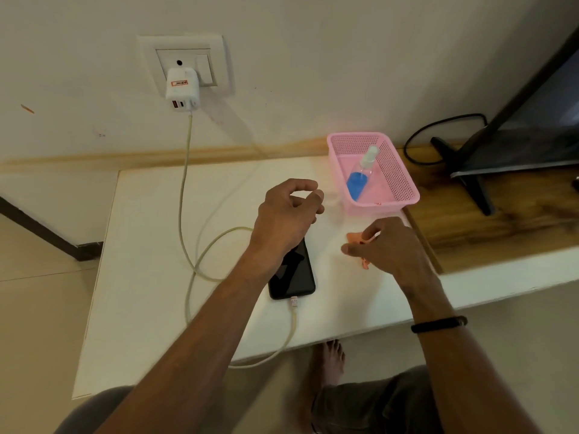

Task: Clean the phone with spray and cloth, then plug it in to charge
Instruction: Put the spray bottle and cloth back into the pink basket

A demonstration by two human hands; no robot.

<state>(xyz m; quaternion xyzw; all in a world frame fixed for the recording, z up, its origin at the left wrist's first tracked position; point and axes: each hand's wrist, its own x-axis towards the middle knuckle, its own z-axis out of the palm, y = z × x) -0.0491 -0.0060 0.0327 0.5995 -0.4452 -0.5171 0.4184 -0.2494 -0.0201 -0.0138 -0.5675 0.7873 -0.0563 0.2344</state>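
Note:
A black phone point(294, 274) lies screen-up on the white table point(150, 245), with the pale charging cable point(188, 170) plugged into its near end. The cable runs up to a white charger point(182, 89) in the wall socket. My left hand point(289, 211) hovers above the phone's far end, fingers curled and apart, holding nothing. My right hand point(385, 245) rests to the right of the phone, pinching a small orange cloth point(357, 239) that lies on the table. A spray bottle point(360, 177) with blue liquid lies in the pink basket point(404, 189).
The pink basket stands at the table's far right corner. To its right is a wooden shelf point(485, 227) with a dark screen on a stand point(517, 133) and a black cord point(438, 126). A bare foot point(329, 361) shows under the table's near edge.

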